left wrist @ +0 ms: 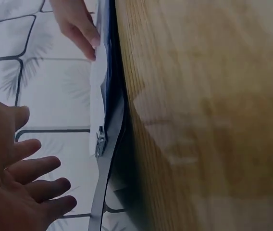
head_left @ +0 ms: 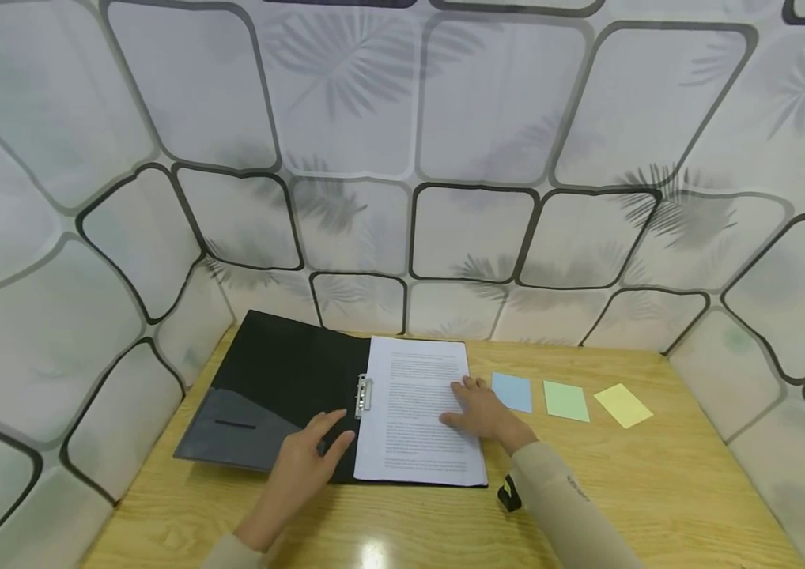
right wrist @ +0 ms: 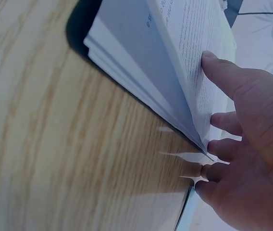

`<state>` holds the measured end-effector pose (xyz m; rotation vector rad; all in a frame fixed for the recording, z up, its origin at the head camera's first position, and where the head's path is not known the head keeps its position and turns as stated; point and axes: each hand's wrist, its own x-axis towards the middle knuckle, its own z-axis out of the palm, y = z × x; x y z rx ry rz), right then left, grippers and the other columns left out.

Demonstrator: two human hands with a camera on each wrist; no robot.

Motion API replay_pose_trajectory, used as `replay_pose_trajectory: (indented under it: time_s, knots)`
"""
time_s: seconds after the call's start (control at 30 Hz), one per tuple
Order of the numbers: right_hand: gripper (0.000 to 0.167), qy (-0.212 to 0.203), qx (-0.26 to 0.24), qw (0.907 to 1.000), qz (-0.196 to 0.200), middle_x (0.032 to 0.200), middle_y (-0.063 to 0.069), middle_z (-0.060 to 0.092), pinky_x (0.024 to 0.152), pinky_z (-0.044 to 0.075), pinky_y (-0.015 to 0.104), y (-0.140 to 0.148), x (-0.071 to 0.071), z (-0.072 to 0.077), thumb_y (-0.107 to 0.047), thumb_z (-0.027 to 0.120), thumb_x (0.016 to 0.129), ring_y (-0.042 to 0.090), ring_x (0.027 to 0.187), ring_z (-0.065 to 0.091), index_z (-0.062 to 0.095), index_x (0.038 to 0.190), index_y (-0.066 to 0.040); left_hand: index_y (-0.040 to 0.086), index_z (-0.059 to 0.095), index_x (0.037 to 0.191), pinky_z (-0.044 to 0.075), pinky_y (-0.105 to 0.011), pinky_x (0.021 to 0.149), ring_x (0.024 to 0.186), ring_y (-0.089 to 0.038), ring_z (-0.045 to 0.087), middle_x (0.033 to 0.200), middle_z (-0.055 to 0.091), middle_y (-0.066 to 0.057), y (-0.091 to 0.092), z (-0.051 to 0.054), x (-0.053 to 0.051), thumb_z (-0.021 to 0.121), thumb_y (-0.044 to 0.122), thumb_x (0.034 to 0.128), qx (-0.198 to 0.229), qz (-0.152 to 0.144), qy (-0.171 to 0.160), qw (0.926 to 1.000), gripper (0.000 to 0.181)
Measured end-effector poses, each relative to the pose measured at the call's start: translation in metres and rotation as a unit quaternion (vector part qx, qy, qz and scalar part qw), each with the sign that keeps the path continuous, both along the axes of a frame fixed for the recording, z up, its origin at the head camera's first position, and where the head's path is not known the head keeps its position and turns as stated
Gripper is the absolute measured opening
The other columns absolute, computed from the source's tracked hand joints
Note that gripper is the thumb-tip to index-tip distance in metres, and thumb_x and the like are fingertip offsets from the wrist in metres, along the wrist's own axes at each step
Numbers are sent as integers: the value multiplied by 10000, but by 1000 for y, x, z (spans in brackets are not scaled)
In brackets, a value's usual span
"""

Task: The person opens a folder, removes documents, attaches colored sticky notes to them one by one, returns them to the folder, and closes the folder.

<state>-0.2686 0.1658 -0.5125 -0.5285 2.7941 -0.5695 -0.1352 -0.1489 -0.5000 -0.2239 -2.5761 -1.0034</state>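
Observation:
A black clip folder [head_left: 289,348] lies opened out on the wooden table, with a stack of printed sheets [head_left: 417,450] under its metal clip [head_left: 363,397]. My right hand [head_left: 484,415] rests on the right part of the top sheet, fingers spread; in the right wrist view the fingertips of the hand [right wrist: 252,139] touch the page near its edge, and the sheets [right wrist: 136,62] fan slightly apart. My left hand [head_left: 303,462] hovers with relaxed fingers over the folder's lower middle, left of the clip. In the left wrist view that hand [left wrist: 26,173] holds nothing.
Right of the folder lie a blue sticky note [head_left: 512,393], a green one [head_left: 566,401] and a yellow one [head_left: 623,405]. A small black object [head_left: 509,496] sits beside my right sleeve. Patterned fabric walls [head_left: 474,237] stand behind and at both sides.

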Motion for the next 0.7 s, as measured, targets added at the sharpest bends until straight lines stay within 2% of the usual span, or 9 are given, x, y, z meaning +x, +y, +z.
replay_pose_trajectory:
  time_s: [0.07, 0.1, 0.13, 0.17, 0.27, 0.4, 0.53, 0.7]
  knots:
    - [797, -15, -29, 10000, -6, 1668, 321, 314, 1245, 298, 676, 0, 0, -2, -428, 723, 997, 548, 1558, 249, 434, 1571, 44, 46, 672, 1399, 564, -580, 1028, 1158, -433, 711, 1287, 728, -243, 3, -2, -17, 727, 281, 1012, -517, -355, -442, 9971, 457]
    - [797, -36, -34, 10000, -5, 1673, 314, 311, 1248, 298, 672, 1, 0, -3, -431, 720, 998, 542, 1562, 246, 432, 1576, 37, 46, 648, 1430, 477, -660, 1112, 1328, -496, 602, 1343, 699, -248, 4, -3, -24, 704, 297, 1027, -712, -485, -645, 9942, 478]
    - [798, -34, -55, 10000, -4, 1673, 311, 313, 1247, 301, 670, 1, -1, -4, -433, 721, 997, 540, 1563, 247, 433, 1576, 34, 48, 630, 1451, 366, -722, 1176, 1433, -536, 487, 1478, 610, -250, 5, -5, -31, 683, 308, 1040, -912, -563, -821, 9908, 489]
    - [797, -37, -71, 10000, 4, 1674, 309, 314, 1245, 304, 671, 0, -1, -5, -433, 722, 996, 539, 1563, 248, 434, 1576, 32, 49, 614, 1469, 313, -743, 1196, 1467, -543, 439, 1513, 575, -257, 6, -6, -38, 664, 310, 1052, -1047, -637, -968, 9877, 494]
    - [796, -24, -76, 10000, 28, 1674, 306, 317, 1238, 316, 672, 0, -2, -7, -434, 723, 995, 538, 1559, 257, 434, 1579, 25, 52, 591, 1494, 261, -766, 1209, 1496, -546, 393, 1546, 539, -264, 8, -10, -54, 628, 326, 1070, -1508, -741, -1061, 9801, 507]
    - [794, 2, -64, 10000, -7, 1673, 305, 320, 1235, 320, 673, 0, -2, -5, -434, 724, 994, 538, 1554, 267, 434, 1580, 18, 75, 540, 1543, 231, -766, 1222, 1513, -560, 352, 1583, 492, -270, 12, -12, -70, 613, 381, 1069, -2041, -803, -1171, 9686, 569]
    - [788, -11, -124, 9999, -28, 1675, 308, 312, 1238, 307, 681, 1, -1, -3, -428, 719, 999, 542, 1556, 258, 431, 1582, 17, 102, 484, 1587, 211, -766, 1229, 1529, -574, 306, 1627, 424, -284, 15, -14, -77, 647, 432, 1038, -2253, -848, -1529, 9585, 661]
    - [783, -11, -113, 9999, -16, 1675, 311, 308, 1240, 305, 680, 2, 0, -3, -419, 715, 1003, 541, 1557, 257, 427, 1582, 22, 128, 461, 1605, 215, -756, 1234, 1538, -570, 292, 1646, 378, -305, 17, -18, -81, 671, 467, 1015, -2265, -849, -1972, 9500, 713]
